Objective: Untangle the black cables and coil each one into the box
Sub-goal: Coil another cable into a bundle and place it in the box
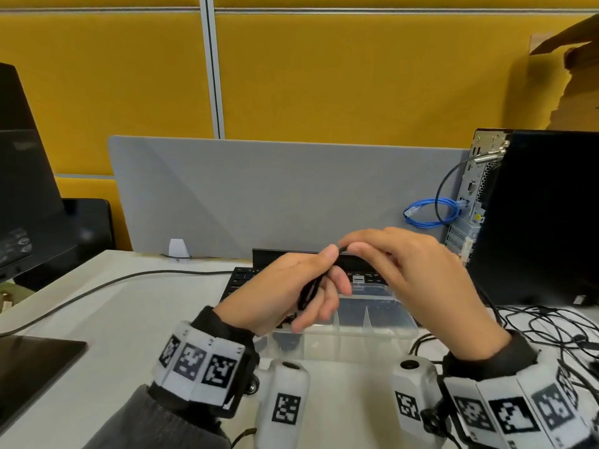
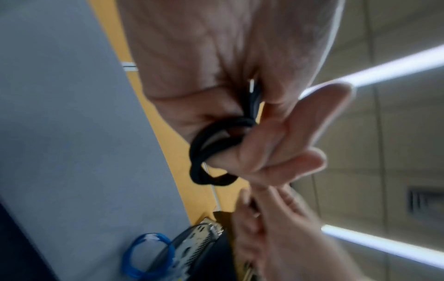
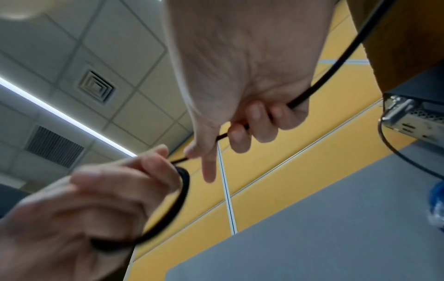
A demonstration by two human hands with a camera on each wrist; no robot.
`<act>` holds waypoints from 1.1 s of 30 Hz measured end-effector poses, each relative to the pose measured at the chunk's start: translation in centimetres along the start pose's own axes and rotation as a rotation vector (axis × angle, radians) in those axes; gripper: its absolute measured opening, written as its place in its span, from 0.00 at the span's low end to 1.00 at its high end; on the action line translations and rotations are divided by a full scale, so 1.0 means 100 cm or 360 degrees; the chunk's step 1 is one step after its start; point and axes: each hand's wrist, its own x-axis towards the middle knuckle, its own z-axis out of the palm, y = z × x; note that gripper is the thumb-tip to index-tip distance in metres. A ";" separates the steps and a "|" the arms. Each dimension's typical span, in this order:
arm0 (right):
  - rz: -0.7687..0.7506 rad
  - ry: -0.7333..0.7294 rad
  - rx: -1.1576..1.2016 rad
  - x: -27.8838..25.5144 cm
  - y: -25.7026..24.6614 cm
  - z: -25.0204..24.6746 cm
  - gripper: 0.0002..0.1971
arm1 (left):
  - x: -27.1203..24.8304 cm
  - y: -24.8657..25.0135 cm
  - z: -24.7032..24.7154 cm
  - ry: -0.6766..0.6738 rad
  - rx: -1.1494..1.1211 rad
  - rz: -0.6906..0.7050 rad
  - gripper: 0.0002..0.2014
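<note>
Both hands are raised above a clear plastic box (image 1: pixel 356 333) with dividers. My left hand (image 1: pixel 291 286) holds a small coil of black cable (image 1: pixel 311 290), its loops wound round the fingers (image 2: pixel 252 152); the same coil (image 2: pixel 211 152) shows in the left wrist view. My right hand (image 1: pixel 398 264) grips the free run of that cable (image 3: pixel 336 70) in curled fingers (image 3: pixel 259 123) and pinches it close to the coil (image 3: pixel 173 205). A tangle of black cables (image 1: pixel 551 332) lies on the table to the right of the box.
A black keyboard (image 1: pixel 240 280) lies behind the box. A computer tower (image 1: pixel 534 215) stands at the right with a blue cable (image 1: pixel 428 212) beside it. A monitor (image 1: pixel 22 196) stands at left, and a black cable (image 1: pixel 97 286) crosses the white table (image 1: pixel 129 319). A grey divider (image 1: pixel 275 196) backs the desk.
</note>
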 end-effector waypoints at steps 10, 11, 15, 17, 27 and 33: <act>0.0165 -0.0500 0.0311 0.004 0.026 0.002 0.22 | -0.009 0.016 -0.022 0.0320 -0.0776 0.0253 0.20; 0.0199 -0.0567 0.0277 0.004 0.034 -0.003 0.23 | -0.012 0.018 -0.029 0.0413 -0.0865 0.0305 0.20; 0.0366 -0.0530 0.0181 0.003 0.061 -0.018 0.24 | -0.018 0.018 -0.050 0.0779 -0.1082 0.0533 0.21; 0.0430 -0.0526 0.0098 0.001 0.066 -0.022 0.22 | -0.019 0.017 -0.055 0.0909 -0.1182 0.0655 0.22; 0.1099 -0.0288 -0.0791 -0.028 0.143 -0.041 0.15 | -0.051 0.026 -0.094 0.1466 -0.1321 0.1109 0.20; 0.0731 -0.0104 -0.0674 -0.021 0.093 -0.048 0.06 | -0.033 0.026 -0.066 0.1355 -0.1029 0.0852 0.19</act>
